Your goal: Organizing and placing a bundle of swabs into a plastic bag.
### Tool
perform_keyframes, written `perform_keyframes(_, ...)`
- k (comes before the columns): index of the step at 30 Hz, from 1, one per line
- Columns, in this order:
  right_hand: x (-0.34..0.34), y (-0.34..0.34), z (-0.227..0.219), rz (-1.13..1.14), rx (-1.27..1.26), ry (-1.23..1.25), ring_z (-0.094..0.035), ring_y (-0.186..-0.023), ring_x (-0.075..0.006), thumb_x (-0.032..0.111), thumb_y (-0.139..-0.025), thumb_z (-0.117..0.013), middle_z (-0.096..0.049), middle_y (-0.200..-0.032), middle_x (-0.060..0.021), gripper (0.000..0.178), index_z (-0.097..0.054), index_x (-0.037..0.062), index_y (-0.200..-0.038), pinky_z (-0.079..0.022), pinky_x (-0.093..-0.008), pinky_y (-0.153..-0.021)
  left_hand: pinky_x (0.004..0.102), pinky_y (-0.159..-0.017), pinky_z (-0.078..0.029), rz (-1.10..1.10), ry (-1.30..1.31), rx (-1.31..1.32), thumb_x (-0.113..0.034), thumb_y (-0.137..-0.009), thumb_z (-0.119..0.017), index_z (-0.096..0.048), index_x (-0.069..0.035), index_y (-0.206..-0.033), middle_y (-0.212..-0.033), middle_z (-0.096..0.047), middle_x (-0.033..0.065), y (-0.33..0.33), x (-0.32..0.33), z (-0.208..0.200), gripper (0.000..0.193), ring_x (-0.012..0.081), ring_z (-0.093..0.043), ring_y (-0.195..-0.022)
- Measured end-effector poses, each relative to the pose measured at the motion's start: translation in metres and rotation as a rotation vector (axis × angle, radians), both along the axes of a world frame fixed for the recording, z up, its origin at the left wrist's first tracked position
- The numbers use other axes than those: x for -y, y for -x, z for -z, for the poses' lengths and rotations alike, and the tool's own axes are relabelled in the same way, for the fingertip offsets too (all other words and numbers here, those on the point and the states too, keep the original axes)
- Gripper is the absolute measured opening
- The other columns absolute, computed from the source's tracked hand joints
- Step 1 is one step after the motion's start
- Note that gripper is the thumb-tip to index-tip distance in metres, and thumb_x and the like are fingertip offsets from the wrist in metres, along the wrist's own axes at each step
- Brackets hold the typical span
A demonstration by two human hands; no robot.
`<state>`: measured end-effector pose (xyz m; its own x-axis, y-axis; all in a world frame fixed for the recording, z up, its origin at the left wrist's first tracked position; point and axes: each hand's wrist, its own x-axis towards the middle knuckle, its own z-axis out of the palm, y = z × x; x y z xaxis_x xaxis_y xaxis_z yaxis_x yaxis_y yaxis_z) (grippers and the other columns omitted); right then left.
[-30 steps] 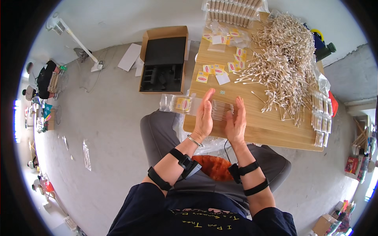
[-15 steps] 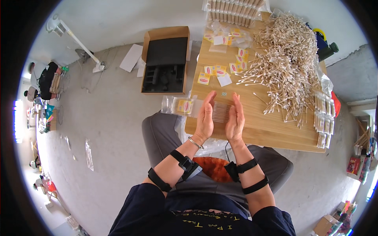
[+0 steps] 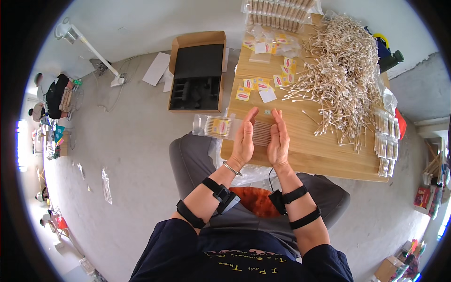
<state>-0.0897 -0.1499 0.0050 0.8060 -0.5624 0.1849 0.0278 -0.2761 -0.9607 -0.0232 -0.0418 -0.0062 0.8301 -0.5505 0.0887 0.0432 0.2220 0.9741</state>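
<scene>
A flat row of cotton swabs [image 3: 261,133] lies on the near edge of the table between my two hands. My left hand [image 3: 244,140] stands on edge at the row's left end, fingers stretched out. Facing it, my right hand [image 3: 278,141] is upright at the right end, fingers straight too. The palms appear to touch the swab tips, though the fingers partly hide those tips. Beside my left hand lies a clear bag [image 3: 217,126] holding swabs and a yellow card. A large heap of loose swabs [image 3: 343,70] covers the table's right side.
Yellow-and-white cards [image 3: 256,84] lie scattered on the wooden table [image 3: 310,157] beyond my hands. Filled swab packs [image 3: 386,136] line the right edge, and more packs [image 3: 279,14] stand at the back. An open cardboard box [image 3: 197,70] with black foam sits left of the table.
My right hand has shifted slightly left, so the gap between my palms is narrower and the swab row looks tighter. My left hand is almost unmoved.
</scene>
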Motion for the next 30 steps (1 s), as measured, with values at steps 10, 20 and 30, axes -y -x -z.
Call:
perform_keyframes(10, -0.001, 0.014, 0.004, -0.109, -0.199, 0.586, -0.036, -0.145, -0.0409, 0.003, -0.096, -0.051, -0.050, -0.147, -0.0207, 0.046, -0.048, -0.0015, -0.141, -0.027, -0.0527, -0.121, 0.0389, -0.121, -0.028, -0.099, -0.036, 0.053, -0.056, -0.107, -0.031, -0.040, 0.003, -0.150, -0.154, -0.044, 0.0181, 0.003, 0.002, -0.001, 0.074, 0.0263, -0.039, -0.145)
perform_keyframes(20, 0.001, 0.010, 0.002, -0.023, -0.074, 0.250, -0.036, -0.145, -0.0430, 0.005, -0.101, -0.048, -0.051, -0.145, -0.0256, 0.040, -0.050, -0.0021, -0.140, -0.027, -0.0468, -0.121, 0.0376, -0.121, -0.029, -0.095, -0.010, 0.017, -0.057, -0.106, -0.033, -0.041, 0.002, -0.150, -0.152, -0.045, 0.0161, 0.003, 0.000, 0.003, 0.074, 0.0249, -0.039, -0.144)
perform_keyframes(30, 0.001, 0.000, 0.005, -0.019, 0.043, -0.124, -0.031, -0.150, -0.0334, 0.011, -0.108, -0.038, -0.044, -0.154, -0.0238, 0.040, -0.048, -0.0035, -0.144, -0.025, -0.0395, -0.121, 0.0376, -0.122, -0.027, -0.062, 0.029, -0.007, -0.053, -0.108, -0.034, -0.040, 0.005, -0.149, -0.153, -0.044, 0.0168, 0.003, 0.001, 0.007, 0.071, 0.0256, -0.038, -0.145)
